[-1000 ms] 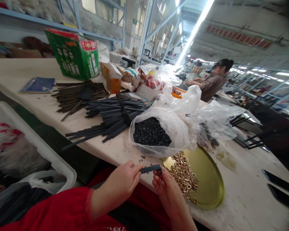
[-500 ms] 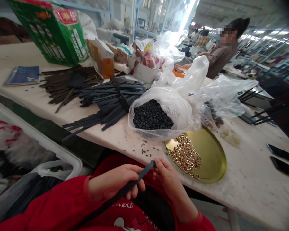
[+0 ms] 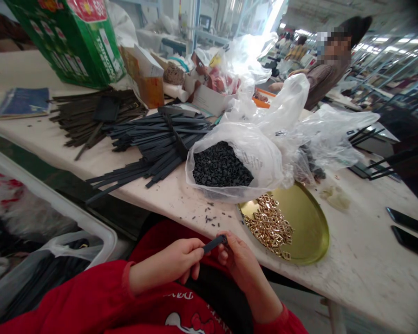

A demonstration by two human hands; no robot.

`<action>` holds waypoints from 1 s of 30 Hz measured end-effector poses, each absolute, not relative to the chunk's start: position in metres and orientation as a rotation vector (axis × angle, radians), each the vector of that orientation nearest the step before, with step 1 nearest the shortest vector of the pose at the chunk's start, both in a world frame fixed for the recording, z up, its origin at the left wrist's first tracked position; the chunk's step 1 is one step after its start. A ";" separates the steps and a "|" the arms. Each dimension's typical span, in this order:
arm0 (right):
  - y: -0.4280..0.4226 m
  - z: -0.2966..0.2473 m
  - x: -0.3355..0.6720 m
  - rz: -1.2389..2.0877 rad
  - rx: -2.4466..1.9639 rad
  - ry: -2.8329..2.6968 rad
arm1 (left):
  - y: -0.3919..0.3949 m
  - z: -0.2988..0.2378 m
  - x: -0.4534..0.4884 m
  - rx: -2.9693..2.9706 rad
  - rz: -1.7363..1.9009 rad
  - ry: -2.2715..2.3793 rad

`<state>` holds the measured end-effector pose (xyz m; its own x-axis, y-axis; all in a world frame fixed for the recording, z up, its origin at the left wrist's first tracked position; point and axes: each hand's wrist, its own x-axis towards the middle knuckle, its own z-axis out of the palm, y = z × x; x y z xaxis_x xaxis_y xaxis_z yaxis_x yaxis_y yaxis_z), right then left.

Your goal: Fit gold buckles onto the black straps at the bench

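Note:
My left hand [image 3: 174, 264] is closed on a dark flat strap [image 3: 212, 243], pinching it near its tip above my lap. My right hand [image 3: 238, 262] is closed at the strap's end, fingertips on a small dark piece I cannot make out. Just beyond my hands lies a gold round tray [image 3: 306, 222] with a heap of gold metal buckles [image 3: 270, 225]. Behind it stands an open clear bag of small black loops [image 3: 221, 167]. A pile of dark straps [image 3: 160, 139] lies on the table to the left.
A white bin [image 3: 101, 232] with bagged dark pieces stands at my left. A green carton [image 3: 76, 41], small boxes and plastic bags [image 3: 320, 134] crowd the back of the table. Two phones [image 3: 409, 229] lie at right. Another person [image 3: 329, 65] works farther along the table.
The view tilted down towards my lap. My hands came off the table edge, drew the strap back so only a short tip shows between them, and both still hold it.

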<state>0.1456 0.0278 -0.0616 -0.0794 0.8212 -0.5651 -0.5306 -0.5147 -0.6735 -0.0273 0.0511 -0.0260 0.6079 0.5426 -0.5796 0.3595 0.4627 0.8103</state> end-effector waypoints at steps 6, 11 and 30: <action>0.021 -0.064 0.146 1.769 -1.163 -0.343 | 0.049 -0.027 -0.029 1.319 0.098 1.069; 0.015 -0.060 0.146 1.716 -1.158 -0.329 | 0.048 -0.021 -0.030 1.282 0.109 1.097; 0.005 -0.071 0.145 1.008 -1.430 -1.201 | 0.050 -0.021 -0.028 1.734 0.073 1.113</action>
